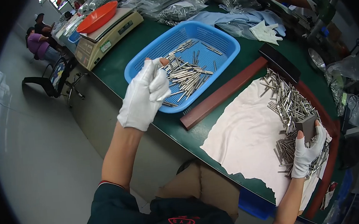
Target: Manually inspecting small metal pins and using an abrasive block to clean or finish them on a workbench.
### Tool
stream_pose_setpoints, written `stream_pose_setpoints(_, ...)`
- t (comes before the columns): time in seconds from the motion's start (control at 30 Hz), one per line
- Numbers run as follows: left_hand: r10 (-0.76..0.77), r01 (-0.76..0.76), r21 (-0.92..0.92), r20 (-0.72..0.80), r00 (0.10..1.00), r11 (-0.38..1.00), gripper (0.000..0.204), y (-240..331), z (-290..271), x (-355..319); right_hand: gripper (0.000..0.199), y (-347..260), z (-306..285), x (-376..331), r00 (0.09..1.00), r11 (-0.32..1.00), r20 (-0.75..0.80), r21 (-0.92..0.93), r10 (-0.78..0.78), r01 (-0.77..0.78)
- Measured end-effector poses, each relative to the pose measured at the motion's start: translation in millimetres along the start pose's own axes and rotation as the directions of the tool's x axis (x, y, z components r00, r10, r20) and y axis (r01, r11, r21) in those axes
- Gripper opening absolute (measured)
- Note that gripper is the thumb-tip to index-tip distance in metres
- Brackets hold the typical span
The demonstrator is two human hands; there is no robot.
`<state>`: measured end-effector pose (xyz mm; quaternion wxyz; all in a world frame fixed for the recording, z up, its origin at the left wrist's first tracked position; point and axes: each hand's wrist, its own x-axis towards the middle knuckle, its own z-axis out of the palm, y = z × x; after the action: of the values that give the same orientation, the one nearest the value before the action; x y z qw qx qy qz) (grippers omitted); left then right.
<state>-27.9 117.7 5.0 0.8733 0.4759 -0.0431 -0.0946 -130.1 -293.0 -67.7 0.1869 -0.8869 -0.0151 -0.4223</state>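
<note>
My left hand (147, 93), in a white glove with bare fingertips, is raised at the near left rim of a blue plastic basket (232, 46). Its fingers are curled closed, and whatever they may hold is hidden. Many slim metal pins (187, 76) lie loose inside the basket. At the right, my right hand (309, 150), gloved the same way, grips a dark grey rectangular block (307, 127) between thumb and fingers. Beneath and around that block spreads a heap of similar metal pins (285, 100), resting on a pale cloth (247, 128).
Reddish-brown bars (224, 94) border the cloth, with a black block (280, 63) at their far corner. A weighing scale (108, 40) carrying an orange tray (98, 18) stands far left. Plastic bags (180, 10) and a white glove (266, 32) lie behind. Other people work nearby.
</note>
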Motion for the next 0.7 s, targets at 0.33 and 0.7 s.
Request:
stream_pose_setpoints(0.33, -0.280, 0.352, -0.396, 0.229, 0.932, 0.848, 0.047, -13, 10, 25, 0.056, 9, -6, 2, 0.999, 0.999, -0.042, -0.037, -0.008, 0.006)
stream_pose_setpoints(0.7, 0.036, 0.080, 0.991, -0.084, 0.996, 0.106, 0.021, -4, -22, 58, 0.059, 10, -8, 14, 0.992, 0.990, -0.124, -0.138, -0.013, -0.005)
